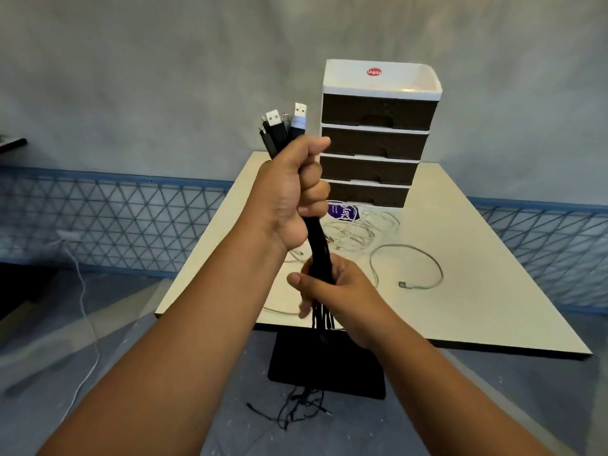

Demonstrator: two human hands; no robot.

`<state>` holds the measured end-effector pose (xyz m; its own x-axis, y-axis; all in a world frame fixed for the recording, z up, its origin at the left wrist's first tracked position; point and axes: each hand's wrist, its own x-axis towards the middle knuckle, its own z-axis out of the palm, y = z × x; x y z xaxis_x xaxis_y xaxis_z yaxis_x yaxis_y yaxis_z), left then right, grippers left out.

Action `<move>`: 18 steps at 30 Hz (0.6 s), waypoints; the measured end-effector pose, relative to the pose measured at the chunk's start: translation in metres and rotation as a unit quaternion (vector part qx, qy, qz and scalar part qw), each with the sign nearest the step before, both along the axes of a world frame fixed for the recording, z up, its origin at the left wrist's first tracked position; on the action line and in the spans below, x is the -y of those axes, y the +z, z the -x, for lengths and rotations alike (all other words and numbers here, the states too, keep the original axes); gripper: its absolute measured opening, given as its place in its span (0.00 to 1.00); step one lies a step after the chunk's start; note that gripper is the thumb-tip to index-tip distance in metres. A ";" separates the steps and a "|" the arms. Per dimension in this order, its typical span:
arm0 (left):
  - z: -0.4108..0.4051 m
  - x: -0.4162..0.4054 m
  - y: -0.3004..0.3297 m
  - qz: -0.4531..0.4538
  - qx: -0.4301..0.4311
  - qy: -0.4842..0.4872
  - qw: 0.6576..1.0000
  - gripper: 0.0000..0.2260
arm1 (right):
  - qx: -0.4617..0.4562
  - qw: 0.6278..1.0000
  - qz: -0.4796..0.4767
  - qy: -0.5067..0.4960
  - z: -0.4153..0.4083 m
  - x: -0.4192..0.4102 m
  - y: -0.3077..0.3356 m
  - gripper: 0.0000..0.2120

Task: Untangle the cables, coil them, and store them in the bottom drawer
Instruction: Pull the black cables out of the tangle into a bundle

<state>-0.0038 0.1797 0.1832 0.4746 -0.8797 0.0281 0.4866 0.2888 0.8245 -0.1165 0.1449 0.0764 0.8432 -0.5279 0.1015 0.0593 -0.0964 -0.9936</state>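
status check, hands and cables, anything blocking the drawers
Left hand and right hand both grip the black cable bundle, plugs up. White cables loose on table. Bottom drawer closed, cables lying before it.

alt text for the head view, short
Both hands grip a bundle of black cables upright above a white table: the left hand below the USB plugs, the right hand lower down. White cables lie before a four-drawer organizer, all drawers closed.
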 end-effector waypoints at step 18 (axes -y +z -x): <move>0.021 0.003 0.010 0.038 -0.066 0.126 0.989 0.24 | -0.178 0.980 0.024 0.090 0.070 0.027 -0.086 0.13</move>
<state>-0.0244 0.1763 0.1929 0.6826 -0.7306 0.0132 0.4928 0.4737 0.7299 -0.1862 0.1180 -0.0100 0.9087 -0.3693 -0.1948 -0.2702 -0.1643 -0.9487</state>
